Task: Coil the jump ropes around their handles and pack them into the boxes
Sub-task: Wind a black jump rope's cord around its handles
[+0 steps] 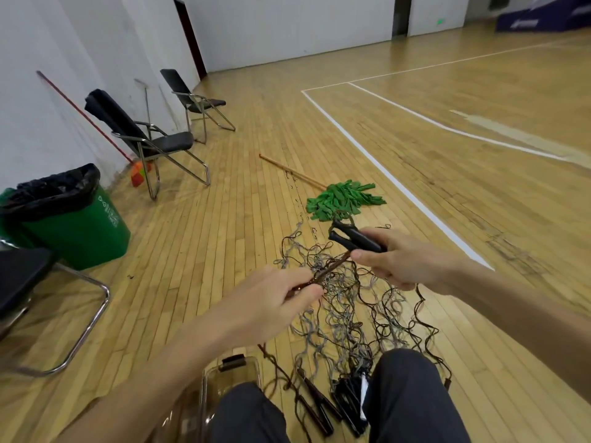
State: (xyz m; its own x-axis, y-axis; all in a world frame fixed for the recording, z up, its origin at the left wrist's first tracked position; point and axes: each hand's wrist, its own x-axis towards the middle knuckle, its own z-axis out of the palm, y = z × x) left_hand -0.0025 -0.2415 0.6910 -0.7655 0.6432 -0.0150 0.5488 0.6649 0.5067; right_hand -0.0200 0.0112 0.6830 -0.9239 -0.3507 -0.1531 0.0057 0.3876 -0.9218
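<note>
My right hand (406, 260) grips the paired black handles (355, 239), my left hand (281, 298) pinches the light, floppy rope (331, 267) stretched between both hands, probably best held near the handles to avoid tangling.

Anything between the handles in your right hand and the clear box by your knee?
Yes: the left hand and its forearm, pinching the rope, cross the line from the handles in the right hand to the clear box. The left knee overlaps its near part.
</note>
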